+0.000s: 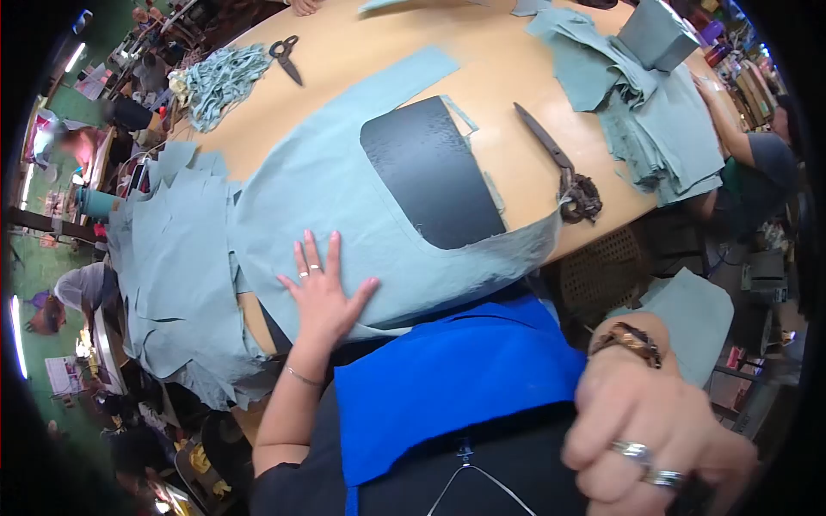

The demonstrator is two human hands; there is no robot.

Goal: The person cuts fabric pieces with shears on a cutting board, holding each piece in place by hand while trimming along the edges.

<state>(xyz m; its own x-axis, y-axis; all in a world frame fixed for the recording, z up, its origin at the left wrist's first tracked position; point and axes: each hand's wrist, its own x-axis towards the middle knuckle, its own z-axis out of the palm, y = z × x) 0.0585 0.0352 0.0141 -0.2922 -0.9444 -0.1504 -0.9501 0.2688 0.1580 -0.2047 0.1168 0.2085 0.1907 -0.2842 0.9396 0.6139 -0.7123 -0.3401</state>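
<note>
tan surface (508, 86): left hand (321, 301) spread on pale fabric (292, 185), right hand (641, 426) curled, hold unclear; even pressure should limit creasing.

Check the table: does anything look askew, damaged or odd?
Nothing looks spilled. The pale blue cloth under the left hand is rumpled at its right end, by the edge of the table, while most of it lies flat. The big shears have oddly bulky, rough handles.

Tan table (361, 53), wide pale-blue cloth (314, 193), left cloth pile (176, 254), right cloth pile (675, 129), heap of strips (225, 83), small scissors (293, 70), large shears (544, 138)
</note>
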